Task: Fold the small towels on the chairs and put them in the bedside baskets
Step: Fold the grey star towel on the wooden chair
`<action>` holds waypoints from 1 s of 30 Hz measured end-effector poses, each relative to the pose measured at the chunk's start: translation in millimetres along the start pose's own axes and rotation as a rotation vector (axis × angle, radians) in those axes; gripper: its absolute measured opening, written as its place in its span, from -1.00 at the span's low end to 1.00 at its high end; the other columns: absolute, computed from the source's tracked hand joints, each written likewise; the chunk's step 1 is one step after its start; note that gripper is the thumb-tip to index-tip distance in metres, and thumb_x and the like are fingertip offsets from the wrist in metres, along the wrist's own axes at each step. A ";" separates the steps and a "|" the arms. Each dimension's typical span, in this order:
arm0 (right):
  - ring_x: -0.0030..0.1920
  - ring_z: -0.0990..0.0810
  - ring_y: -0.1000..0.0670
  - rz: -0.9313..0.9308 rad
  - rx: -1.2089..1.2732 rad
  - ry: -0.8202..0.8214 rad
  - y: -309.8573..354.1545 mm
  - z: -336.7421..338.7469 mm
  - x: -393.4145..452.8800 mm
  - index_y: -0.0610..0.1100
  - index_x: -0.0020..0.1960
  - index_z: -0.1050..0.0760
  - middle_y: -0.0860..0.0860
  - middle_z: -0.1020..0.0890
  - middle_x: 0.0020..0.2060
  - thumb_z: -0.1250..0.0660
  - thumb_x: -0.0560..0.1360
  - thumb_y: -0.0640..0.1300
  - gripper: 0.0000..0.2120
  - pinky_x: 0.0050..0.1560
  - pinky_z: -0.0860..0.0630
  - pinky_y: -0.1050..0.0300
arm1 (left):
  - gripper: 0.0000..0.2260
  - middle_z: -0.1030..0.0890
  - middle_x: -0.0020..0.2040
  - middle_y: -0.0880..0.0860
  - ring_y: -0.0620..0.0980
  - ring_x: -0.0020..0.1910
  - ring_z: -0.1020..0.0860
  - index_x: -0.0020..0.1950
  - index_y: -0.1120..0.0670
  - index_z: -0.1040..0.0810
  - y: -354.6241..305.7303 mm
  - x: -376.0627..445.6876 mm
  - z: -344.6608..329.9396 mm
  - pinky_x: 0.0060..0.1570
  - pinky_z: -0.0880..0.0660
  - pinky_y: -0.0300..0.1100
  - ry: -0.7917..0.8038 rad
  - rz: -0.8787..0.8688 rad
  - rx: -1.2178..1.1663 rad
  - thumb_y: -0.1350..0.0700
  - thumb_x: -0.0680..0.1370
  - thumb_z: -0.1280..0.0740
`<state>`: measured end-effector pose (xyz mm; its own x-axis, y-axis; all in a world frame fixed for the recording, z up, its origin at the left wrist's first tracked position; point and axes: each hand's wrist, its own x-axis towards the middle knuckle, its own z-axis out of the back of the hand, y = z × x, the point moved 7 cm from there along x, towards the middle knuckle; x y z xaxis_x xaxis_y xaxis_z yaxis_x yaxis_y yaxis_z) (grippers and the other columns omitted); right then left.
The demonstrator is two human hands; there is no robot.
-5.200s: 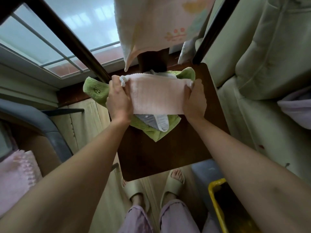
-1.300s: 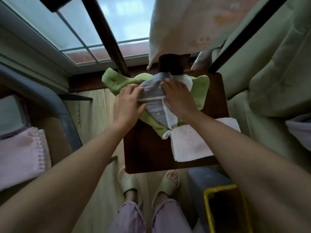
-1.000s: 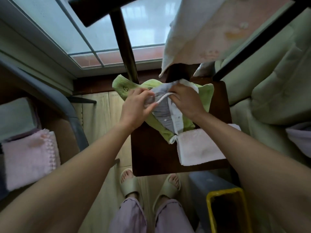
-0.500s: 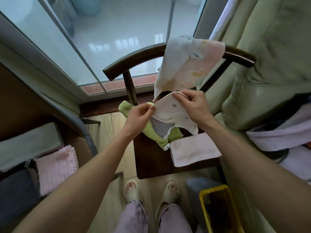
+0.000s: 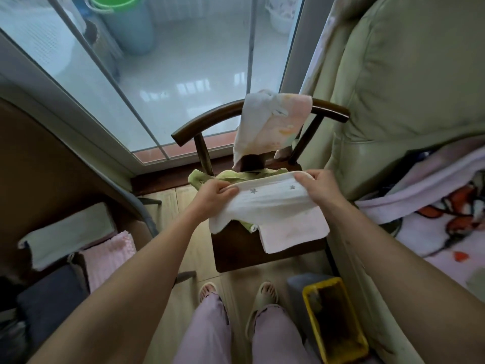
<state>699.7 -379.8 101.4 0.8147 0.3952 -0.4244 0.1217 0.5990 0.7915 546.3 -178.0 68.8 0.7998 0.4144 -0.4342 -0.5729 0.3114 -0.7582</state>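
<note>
A white towel with small grey stars point(image 5: 270, 200) is stretched out above the dark wooden chair seat point(image 5: 236, 248). My left hand point(image 5: 214, 194) pinches its left top corner and my right hand point(image 5: 319, 186) grips its right top corner. A folded pale pink towel point(image 5: 294, 232) lies on the seat's right front. A green towel point(image 5: 236, 177) sits crumpled at the back of the seat, partly hidden. Another pale towel with a faint print point(image 5: 270, 124) hangs over the chair's backrest.
A yellow basket point(image 5: 336, 321) stands on the floor at the lower right, beside the bed with a patterned blanket point(image 5: 433, 214). Folded pink, white and dark cloths point(image 5: 105, 253) lie on a surface at the left. A glass door is behind the chair.
Both hands lifted the star towel off the green one and pulled it open sideways. The folded pink towel has been lying on the seat's right front since I set it down.
</note>
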 end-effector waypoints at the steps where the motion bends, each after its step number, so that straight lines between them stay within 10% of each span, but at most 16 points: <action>1: -0.20 -0.50 -0.02 -0.003 -0.008 0.006 -2.5 1.6 -1.2 -0.19 -0.16 -0.62 -0.10 -0.58 -0.22 -0.33 0.54 -0.06 -0.78 -0.19 -0.40 0.09 | -0.72 -0.56 -0.29 0.08 -0.08 -0.32 -0.43 -0.11 0.18 -0.65 1.1 -2.8 -3.8 -0.37 -0.32 -0.32 0.008 -0.007 -0.005 0.00 0.60 -0.30; 15: -0.09 -0.57 0.08 -0.060 0.050 -0.053 -117.0 -50.6 63.5 -0.09 -0.05 -0.63 0.14 -0.61 -0.20 -0.43 0.50 -0.10 -0.93 -0.04 -0.45 0.18 | -0.84 -0.64 -0.16 -0.13 -0.12 -0.11 -0.57 -0.07 -0.06 -0.68 110.9 53.8 -47.8 -0.10 -0.53 -0.12 -0.289 0.187 -0.060 -0.12 0.51 -0.38; 23: -0.34 -0.53 0.07 -0.142 0.240 -0.116 -130.4 -71.4 105.6 -0.04 -0.20 -0.60 0.01 -0.61 -0.32 -0.44 0.49 -0.10 -0.90 -0.31 -0.50 0.29 | -0.75 -0.56 -0.28 -0.22 -0.18 -0.21 -0.57 -0.09 -0.08 -0.69 120.8 84.3 -39.9 -0.14 -0.57 -0.10 -0.544 0.164 0.059 -0.22 0.49 -0.36; 30: -0.13 -0.56 0.03 -0.170 0.255 -0.086 -135.3 -82.8 122.0 -0.09 -0.14 -0.60 -0.03 -0.62 -0.16 -0.39 0.52 -0.10 -0.91 -0.17 -0.47 0.34 | -0.67 -0.56 -0.36 -0.05 -0.14 -0.48 -0.58 -0.16 0.06 -0.53 127.0 85.6 -48.7 -0.39 -0.49 -0.14 -0.450 0.138 0.204 -0.19 0.58 -0.24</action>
<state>735.7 -355.0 -93.9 0.8143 0.2373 -0.5297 0.3898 0.4528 0.8019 550.7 -144.6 -88.4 0.5837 0.7764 -0.2375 -0.7272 0.3698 -0.5783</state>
